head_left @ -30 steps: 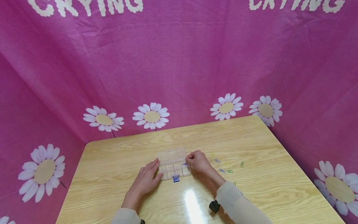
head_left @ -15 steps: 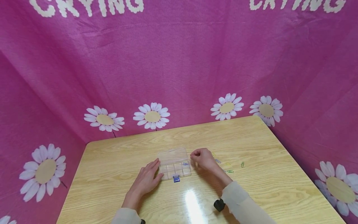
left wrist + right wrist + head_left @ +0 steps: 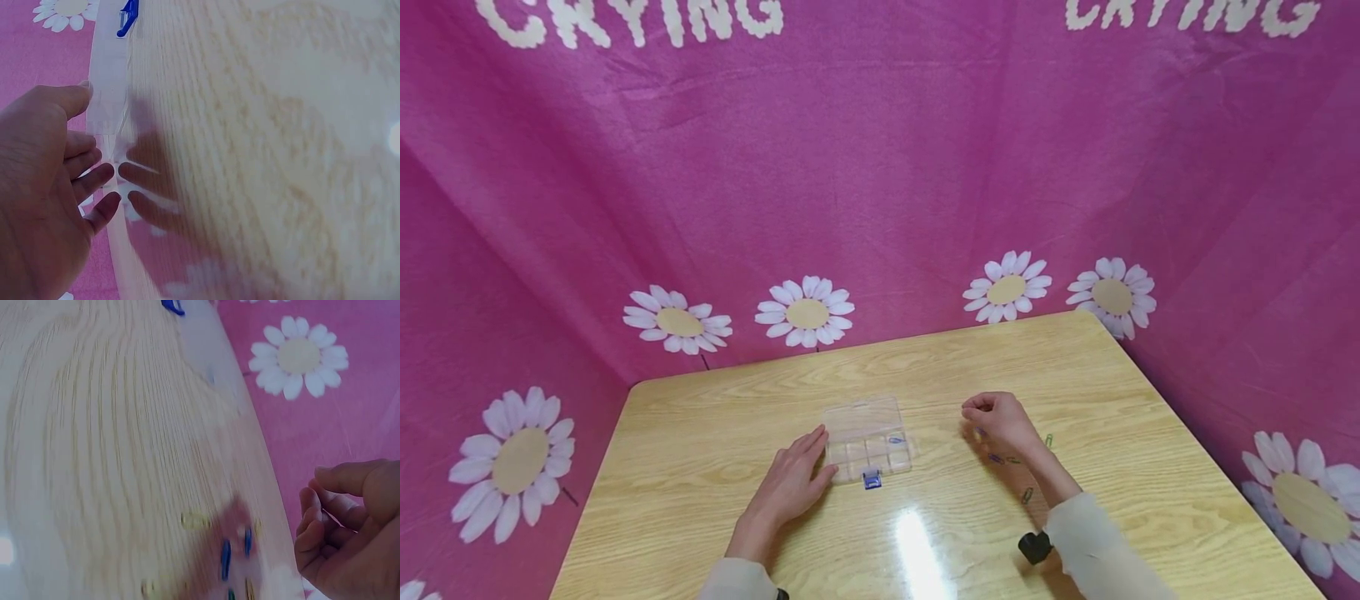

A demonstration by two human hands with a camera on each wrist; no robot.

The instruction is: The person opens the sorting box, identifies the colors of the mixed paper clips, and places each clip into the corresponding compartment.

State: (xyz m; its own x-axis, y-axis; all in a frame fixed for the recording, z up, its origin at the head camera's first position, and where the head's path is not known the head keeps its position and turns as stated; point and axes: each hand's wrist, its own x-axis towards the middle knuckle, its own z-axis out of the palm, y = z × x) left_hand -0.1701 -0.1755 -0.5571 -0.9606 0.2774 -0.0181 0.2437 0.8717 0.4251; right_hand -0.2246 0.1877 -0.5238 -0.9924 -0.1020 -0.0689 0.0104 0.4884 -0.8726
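Note:
A clear plastic compartment box (image 3: 857, 452) with its lid (image 3: 863, 414) tipped back lies on the table. A blue paper clip (image 3: 896, 440) rests in its rear right compartment. My left hand (image 3: 795, 471) touches the box's left side, fingers relaxed; in the left wrist view its thumb lies at the edge of the clear plastic. To the right of the box, my right hand (image 3: 1004, 423) hovers above loose paper clips with its fingers curled. The right wrist view shows thumb and index fingertips close together and nothing between them. Blue clips (image 3: 225, 559) lie beneath this hand, which hides others in the head view.
Several green and yellow clips are scattered on the wooden table (image 3: 737, 417), including a green one (image 3: 1027, 495) nearer me. A blue latch (image 3: 872, 479) sticks out from the box front. Behind the table hangs a pink cloth (image 3: 880, 208) with daisies.
My right hand has let go of the blue paper clip, now in the box, and moved right, over the scattered clips. My left hand has stayed at the box.

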